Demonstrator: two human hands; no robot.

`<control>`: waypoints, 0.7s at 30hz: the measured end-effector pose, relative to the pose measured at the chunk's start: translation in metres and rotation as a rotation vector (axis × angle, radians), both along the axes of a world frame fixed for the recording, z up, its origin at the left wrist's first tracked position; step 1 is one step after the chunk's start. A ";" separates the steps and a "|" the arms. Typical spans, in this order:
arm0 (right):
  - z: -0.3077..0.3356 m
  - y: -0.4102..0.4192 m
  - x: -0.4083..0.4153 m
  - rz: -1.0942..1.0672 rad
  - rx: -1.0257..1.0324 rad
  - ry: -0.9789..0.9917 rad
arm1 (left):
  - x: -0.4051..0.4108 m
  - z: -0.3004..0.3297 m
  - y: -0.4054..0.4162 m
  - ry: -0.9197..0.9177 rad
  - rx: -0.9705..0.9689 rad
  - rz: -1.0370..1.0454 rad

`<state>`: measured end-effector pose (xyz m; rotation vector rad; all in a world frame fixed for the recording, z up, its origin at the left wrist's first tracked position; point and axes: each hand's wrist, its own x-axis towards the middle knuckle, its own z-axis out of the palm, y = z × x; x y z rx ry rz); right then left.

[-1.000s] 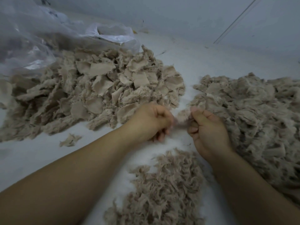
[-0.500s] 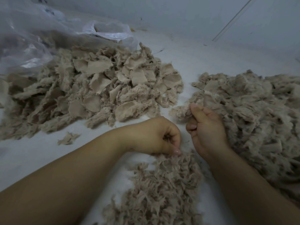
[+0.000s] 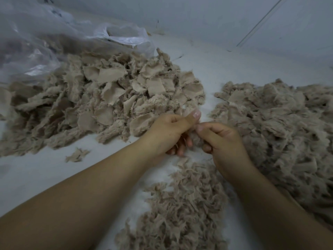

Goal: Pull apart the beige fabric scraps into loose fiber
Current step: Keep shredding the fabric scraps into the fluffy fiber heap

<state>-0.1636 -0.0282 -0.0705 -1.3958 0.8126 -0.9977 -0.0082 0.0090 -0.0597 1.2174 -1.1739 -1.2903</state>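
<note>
Scrap in work: one small beige scrap (image 3: 195,131), pinched between my two hands above the white tabletop (image 3: 36,174), between the three piles. Most of it is hidden by my fingers.
Left grip: my left hand (image 3: 169,132) has its thumb pressed down on the scrap's left end, the other fingers curled beneath.
Right grip: my right hand (image 3: 223,141) pinches the scrap's right end between thumb and forefinger, the rest of the fingers folded in.
Key relation: the scrap runs left to right between the two pinches, which nearly touch. Both hands are equally near it. I judge that the pull must go outward along that line, left hand to the left and right hand to the right.
Long axis: I cannot tell it with certainty; too little of the scrap shows.
Drop point: the pile of loose fiber (image 3: 180,210) lies directly below my hands, toward me.
Supply: the pile of whole scraps (image 3: 108,98) lies just beyond my left hand, its near edge close to the thumb.
Third pile: a larger fluffy heap (image 3: 281,130) lies just beside my right hand, on its right.
Stray piece: one frayed scrap (image 3: 76,156) lies alone on the tabletop, left of my left forearm.
Bag: one clear plastic bag (image 3: 54,40) sits behind the whole scraps.
Count: two hands, one scrap held, three piles, one stray piece, one bag.
</note>
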 end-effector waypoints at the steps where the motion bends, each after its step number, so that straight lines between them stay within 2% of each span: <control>1: 0.000 0.002 0.001 0.024 -0.022 0.025 | 0.000 -0.002 -0.001 0.009 0.006 0.006; 7: -0.002 -0.007 0.000 -0.117 0.141 -0.131 | 0.004 -0.006 -0.005 0.228 0.058 0.062; 12: -0.005 -0.007 0.004 -0.112 0.061 0.029 | 0.000 -0.006 -0.004 0.131 0.004 -0.006; 16: -0.001 -0.009 0.002 -0.106 0.194 -0.098 | 0.000 -0.004 -0.005 0.107 0.016 0.046; 19: -0.001 -0.005 0.001 -0.036 0.081 0.021 | -0.004 -0.004 -0.004 0.094 0.008 0.082; 21: -0.003 -0.005 0.002 -0.041 0.075 0.061 | -0.006 -0.005 -0.004 0.126 -0.016 0.126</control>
